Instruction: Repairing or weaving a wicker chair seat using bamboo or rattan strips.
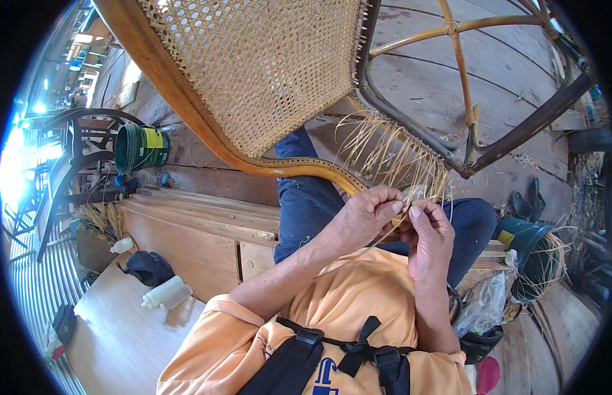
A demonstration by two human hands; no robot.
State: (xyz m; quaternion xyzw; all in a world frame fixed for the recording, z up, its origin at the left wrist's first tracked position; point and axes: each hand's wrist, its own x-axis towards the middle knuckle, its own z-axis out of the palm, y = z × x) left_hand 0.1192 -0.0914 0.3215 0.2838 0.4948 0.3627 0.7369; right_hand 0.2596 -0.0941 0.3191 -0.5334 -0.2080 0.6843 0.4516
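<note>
A chair frame of varnished bent wood (pixel 187 99) lies tilted before me, its panel of woven cane (pixel 253 66) in an open lattice. Small holes run along the curved rail. Loose cane ends (pixel 385 148) hang in a fringe from the dark rail on the right. My left hand (pixel 372 209) is closed in a pinch at the end of the curved rail, on a thin cane strand (pixel 366 247) that trails down over my shirt. Close beside it, my right hand (pixel 429 234) pinches the same strand between thumb and fingers. The exact grip is partly hidden.
Wooden planks (pixel 187 210) form a low bench across my lap level. At right stands a dark bucket (pixel 526 253) with cane strands, beside a clear plastic bag (pixel 483 306). Another green bucket (pixel 142 148), a white bottle (pixel 167 293) and a dark cap (pixel 148 267) are at left.
</note>
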